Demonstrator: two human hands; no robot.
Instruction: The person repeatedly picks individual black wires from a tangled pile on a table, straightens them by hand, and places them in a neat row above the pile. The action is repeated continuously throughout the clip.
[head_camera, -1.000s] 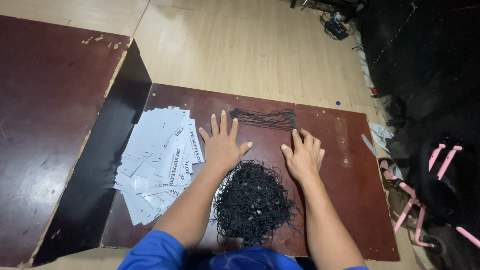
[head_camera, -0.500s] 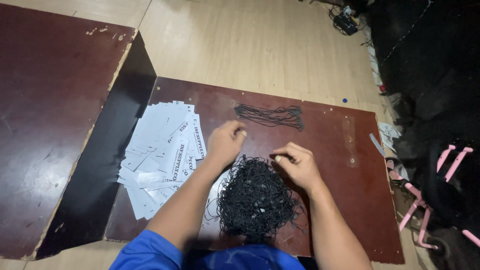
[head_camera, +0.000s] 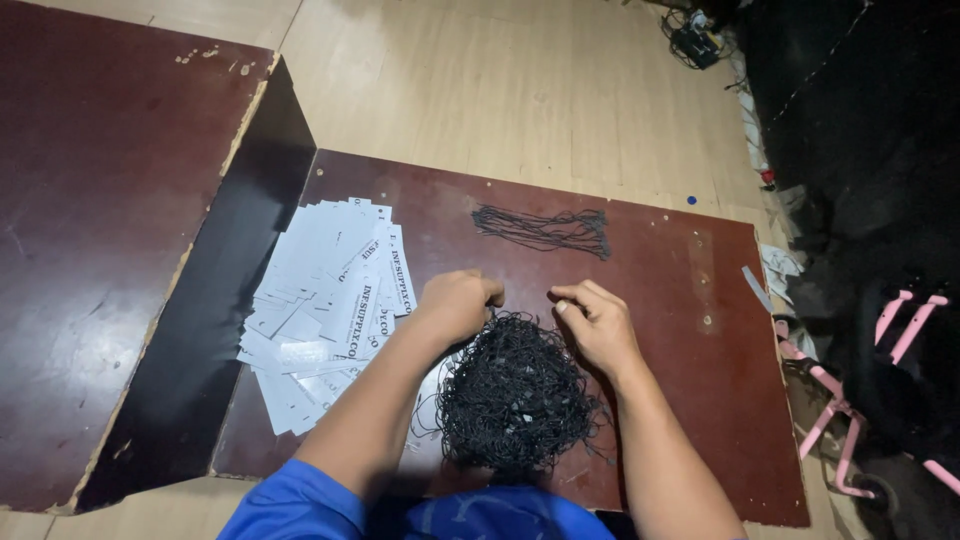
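No bin or box is showing; everything is lying loose on the dark red board (head_camera: 680, 330), which is serving as the landmark here. A tangled black pile of strings (head_camera: 515, 395) is sitting at the board's near edge, between the person's forearms. The left hand (head_camera: 457, 303) is curling into a loose fist at the pile's far left rim, fingertips tucked down into the strands. The right hand (head_camera: 597, 322) is resting at the far right rim, thumb and forefinger pressing together, seemingly pinching a strand, though the strand itself is too fine to make out. Near the board's far edge, well apart from both hands, a small bundle (head_camera: 545, 229) of straightened strings is lying with its long axis running along the board's length. White tags (head_camera: 320, 300) are fanning out over the board's left end, just beside the left forearm.
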